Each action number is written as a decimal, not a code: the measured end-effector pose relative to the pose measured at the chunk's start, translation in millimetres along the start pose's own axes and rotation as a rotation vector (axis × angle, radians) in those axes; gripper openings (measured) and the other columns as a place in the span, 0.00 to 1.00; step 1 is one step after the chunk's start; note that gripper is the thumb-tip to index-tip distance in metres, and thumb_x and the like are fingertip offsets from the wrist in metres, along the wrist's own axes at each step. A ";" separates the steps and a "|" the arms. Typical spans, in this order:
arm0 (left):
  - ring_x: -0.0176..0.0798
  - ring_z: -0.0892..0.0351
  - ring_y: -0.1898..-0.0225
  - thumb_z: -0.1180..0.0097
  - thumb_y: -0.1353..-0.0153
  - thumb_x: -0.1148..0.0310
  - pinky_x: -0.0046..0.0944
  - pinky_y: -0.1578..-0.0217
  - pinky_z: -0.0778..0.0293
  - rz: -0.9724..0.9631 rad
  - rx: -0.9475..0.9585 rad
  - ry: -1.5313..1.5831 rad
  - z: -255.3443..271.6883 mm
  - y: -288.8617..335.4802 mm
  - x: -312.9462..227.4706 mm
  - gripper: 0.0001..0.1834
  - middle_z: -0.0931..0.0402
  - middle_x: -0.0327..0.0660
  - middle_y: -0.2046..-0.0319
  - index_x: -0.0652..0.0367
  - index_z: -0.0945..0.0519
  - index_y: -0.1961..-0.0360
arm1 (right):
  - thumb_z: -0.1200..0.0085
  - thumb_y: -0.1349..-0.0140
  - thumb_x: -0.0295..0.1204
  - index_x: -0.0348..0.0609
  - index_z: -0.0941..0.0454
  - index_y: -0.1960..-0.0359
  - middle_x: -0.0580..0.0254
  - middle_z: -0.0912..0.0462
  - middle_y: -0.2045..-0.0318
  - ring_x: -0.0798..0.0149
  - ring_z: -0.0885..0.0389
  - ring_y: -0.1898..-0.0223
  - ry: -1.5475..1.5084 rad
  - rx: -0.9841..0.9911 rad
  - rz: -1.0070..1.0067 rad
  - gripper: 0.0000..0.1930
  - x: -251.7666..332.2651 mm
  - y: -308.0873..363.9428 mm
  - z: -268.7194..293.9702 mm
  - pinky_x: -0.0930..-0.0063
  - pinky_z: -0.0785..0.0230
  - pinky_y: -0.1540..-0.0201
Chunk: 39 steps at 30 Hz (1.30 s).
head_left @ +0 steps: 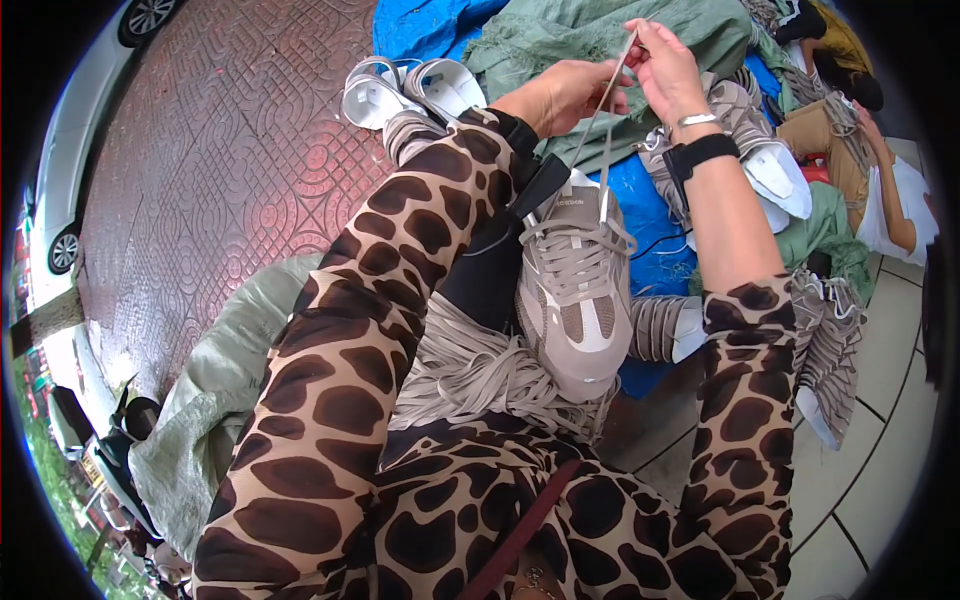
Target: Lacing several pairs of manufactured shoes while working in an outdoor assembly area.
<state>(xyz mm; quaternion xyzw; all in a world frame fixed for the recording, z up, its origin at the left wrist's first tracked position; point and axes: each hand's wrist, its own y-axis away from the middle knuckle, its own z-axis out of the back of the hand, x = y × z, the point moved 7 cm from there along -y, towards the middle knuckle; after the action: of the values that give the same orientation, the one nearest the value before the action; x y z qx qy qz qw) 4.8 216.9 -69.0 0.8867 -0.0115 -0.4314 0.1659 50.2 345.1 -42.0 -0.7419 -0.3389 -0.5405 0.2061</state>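
A taupe and beige sneaker (pixel 573 318) rests on my lap, toe toward me, its laces threaded across the front. From its collar a flat beige shoelace (pixel 607 88) rises to my hands. High up, my right hand (pixel 668 72) pinches the lace between thumb and fingertips. Just left of it, my left hand (pixel 580 98) is closed with curled fingers at the same lace; its fingertips are partly hidden. Beside the sneaker, a thick bundle of loose beige laces (pixel 478 368) lies across my lap.
White-soled shoes (pixel 375 98) stand beyond my left forearm, with more shoes (pixel 770 172) stacked at right. Green sacking (pixel 535 45) and a blue tarp (pixel 650 215) spread beneath. Another person's arm (pixel 895 190) shows at far right. A car (pixel 75 180) stands at far left.
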 end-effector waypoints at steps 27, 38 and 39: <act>0.47 0.20 0.66 0.40 0.56 0.59 0.42 0.63 0.25 0.062 -0.103 -1.239 -13.0 110.2 29.2 0.13 0.20 0.46 0.71 0.48 0.16 0.68 | 0.49 0.43 0.28 0.38 0.24 0.78 0.71 0.24 0.79 0.79 0.31 0.75 0.735 0.352 -0.536 0.09 -28.9 184.4 -9.0 0.84 0.39 0.70; 0.46 0.20 0.67 0.39 0.58 0.59 0.41 0.64 0.25 0.070 -0.055 -1.218 -11.8 105.6 36.6 0.13 0.20 0.45 0.72 0.44 0.15 0.68 | 0.46 0.46 0.27 0.37 0.25 0.77 0.73 0.29 0.84 0.79 0.36 0.80 0.788 0.120 -0.172 0.07 -15.2 201.0 -16.0 0.80 0.43 0.77; 0.46 0.20 0.67 0.39 0.58 0.58 0.41 0.64 0.25 0.067 -0.056 -1.218 -11.8 105.2 36.8 0.13 0.20 0.45 0.72 0.44 0.15 0.68 | 0.45 0.47 0.26 0.37 0.25 0.78 0.71 0.29 0.84 0.76 0.34 0.81 0.813 0.094 -0.158 0.06 -13.9 202.2 -16.3 0.78 0.41 0.77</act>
<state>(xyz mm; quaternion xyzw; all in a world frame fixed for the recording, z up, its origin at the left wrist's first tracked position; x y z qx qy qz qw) 49.9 114.8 -58.2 0.4752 -0.1209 -0.8556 0.1660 183.6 191.7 -37.5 -0.4295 -0.3103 -0.7875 0.3147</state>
